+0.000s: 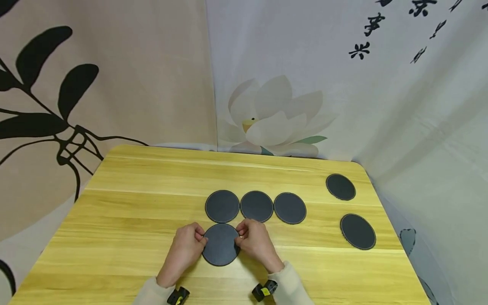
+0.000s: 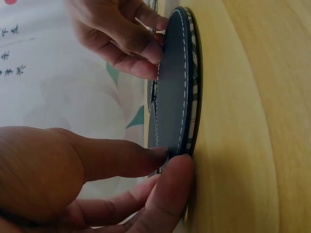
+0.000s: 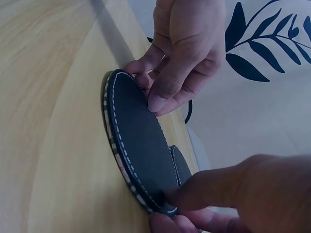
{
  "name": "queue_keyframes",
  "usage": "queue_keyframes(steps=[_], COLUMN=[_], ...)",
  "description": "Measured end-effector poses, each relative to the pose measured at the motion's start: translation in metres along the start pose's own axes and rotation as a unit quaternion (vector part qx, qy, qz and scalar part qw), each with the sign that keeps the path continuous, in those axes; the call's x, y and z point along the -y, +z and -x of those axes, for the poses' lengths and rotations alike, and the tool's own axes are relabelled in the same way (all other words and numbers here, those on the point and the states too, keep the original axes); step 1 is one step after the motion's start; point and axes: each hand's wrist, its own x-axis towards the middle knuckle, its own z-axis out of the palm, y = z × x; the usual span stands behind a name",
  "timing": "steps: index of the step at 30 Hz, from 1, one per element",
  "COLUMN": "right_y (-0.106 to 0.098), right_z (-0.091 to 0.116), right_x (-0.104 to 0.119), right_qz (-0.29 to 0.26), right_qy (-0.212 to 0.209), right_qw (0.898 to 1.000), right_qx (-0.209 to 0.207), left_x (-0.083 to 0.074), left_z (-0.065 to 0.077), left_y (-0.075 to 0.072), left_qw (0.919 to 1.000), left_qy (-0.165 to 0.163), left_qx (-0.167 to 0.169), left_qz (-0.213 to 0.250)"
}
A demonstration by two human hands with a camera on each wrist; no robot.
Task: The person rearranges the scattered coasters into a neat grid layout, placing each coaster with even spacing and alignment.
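A round black coaster (image 1: 221, 250) with white edge stitching and a patterned side lies near the front middle of the table. My left hand (image 1: 187, 248) pinches its left edge between thumb and fingers. On its opposite edge, the thumb and fingers of my right hand (image 1: 255, 241) pinch it too. Directly behind it, close to or touching its far edge, is another black coaster (image 1: 222, 206). That one heads a row with a middle coaster (image 1: 257, 206) and a right-hand coaster (image 1: 290, 208). In the right wrist view, both hands grip the stitched coaster (image 3: 141, 141) at its rim.
Two more black coasters lie apart at the right of the wooden table (image 1: 133, 220), a far one (image 1: 341, 187) and a nearer one (image 1: 358, 231). Behind the table's back edge hangs a printed cloth (image 1: 160, 76) with leaves, a lotus and characters.
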Motion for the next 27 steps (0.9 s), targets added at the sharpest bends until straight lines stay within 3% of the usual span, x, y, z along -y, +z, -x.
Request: queue_keyframes(steps=[16, 22, 27], right_y=[-0.006, -0.023, -0.042], right_z=[0.001, 0.002, 0.002], right_x=[0.001, -0.004, -0.011], right_qz=[-0.007, -0.012, -0.029], right_qy=[0.011, -0.031, -0.024], right_qw=[1.000, 0.999, 0.999], right_qx=[0.022, 0.014, -0.015], left_x=[-0.003, -0.006, -0.013], left_z=[-0.003, -0.015, -0.026], left_y=[-0.002, -0.001, 0.001], left_qw=[0.9993, 0.9984, 0.9947], left_qy=[0.009, 0.053, 0.095], left_qx=[-0.009, -0.020, -0.010], left_qz=[-0.036, -0.005, 0.037])
